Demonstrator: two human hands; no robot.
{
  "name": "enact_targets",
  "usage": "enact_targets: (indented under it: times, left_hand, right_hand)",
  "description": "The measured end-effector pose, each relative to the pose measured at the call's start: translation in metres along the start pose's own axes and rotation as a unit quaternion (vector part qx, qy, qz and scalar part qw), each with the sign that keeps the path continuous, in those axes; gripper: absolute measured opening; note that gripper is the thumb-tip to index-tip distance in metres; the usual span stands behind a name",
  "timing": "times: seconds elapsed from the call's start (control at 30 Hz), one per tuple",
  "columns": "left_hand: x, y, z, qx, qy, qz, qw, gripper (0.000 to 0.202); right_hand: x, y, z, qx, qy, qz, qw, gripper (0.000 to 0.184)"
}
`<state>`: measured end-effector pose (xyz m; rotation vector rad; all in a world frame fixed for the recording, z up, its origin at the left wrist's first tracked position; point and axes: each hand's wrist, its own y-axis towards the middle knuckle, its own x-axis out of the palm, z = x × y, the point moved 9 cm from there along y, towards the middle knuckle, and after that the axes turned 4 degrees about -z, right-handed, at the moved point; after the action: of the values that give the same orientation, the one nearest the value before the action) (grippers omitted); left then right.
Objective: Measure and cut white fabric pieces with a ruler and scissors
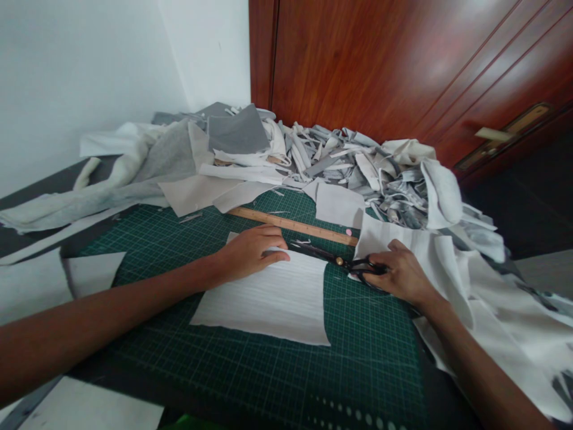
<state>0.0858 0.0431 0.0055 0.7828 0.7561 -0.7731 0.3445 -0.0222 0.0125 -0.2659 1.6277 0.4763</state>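
Observation:
A white ribbed piece of fabric [273, 298] lies on the green cutting mat [371, 364]. My left hand [255, 251] pinches its far edge between thumb and fingers. My right hand [400, 272] grips the black handles of a pair of scissors [340, 261], whose blades point left along the fabric's far edge, toward my left hand. The blades look slightly parted, with a thin white sliver beside their tips. Just beyond the scissors rests a wooden ruler [295, 225], partly behind my left fingers.
Heaped grey and white fabric scraps [331, 155] line the back of the table, before a wooden door [380, 65]. Larger white cloth [487, 298] drapes at the right. A pink piece of chalk or similar [348, 232] lies by the ruler. Fabric pieces [33, 280] lie at the left.

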Motion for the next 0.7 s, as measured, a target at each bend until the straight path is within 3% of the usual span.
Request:
enact_targets:
  times: [0.13, 0.23, 0.37, 0.53, 0.7]
  left_hand:
    - [-0.006, 0.0, 0.005, -0.008, -0.011, 0.017, 1.0, 0.025]
    - [-0.018, -0.001, 0.008, -0.014, -0.012, 0.068, 0.998, 0.023]
    - [-0.03, -0.002, 0.013, 0.009, -0.002, 0.117, 0.993, 0.035]
    - [-0.031, -0.001, 0.016, 0.035, 0.006, 0.109, 0.993, 0.044]
    - [-0.032, 0.0, 0.015, 0.034, -0.015, 0.102, 0.994, 0.057]
  right_hand:
    - [0.0, -0.002, 0.004, 0.032, 0.019, 0.04, 0.998, 0.037]
    - [0.0, -0.007, 0.009, 0.07, 0.037, 0.079, 0.994, 0.038]
    - [0.003, -0.013, 0.017, 0.133, 0.059, 0.109, 0.983, 0.042]
    - [0.002, -0.013, 0.022, 0.174, 0.095, 0.122, 0.973, 0.046]
    - [0.01, -0.014, 0.032, 0.225, 0.217, 0.116, 0.943, 0.053]
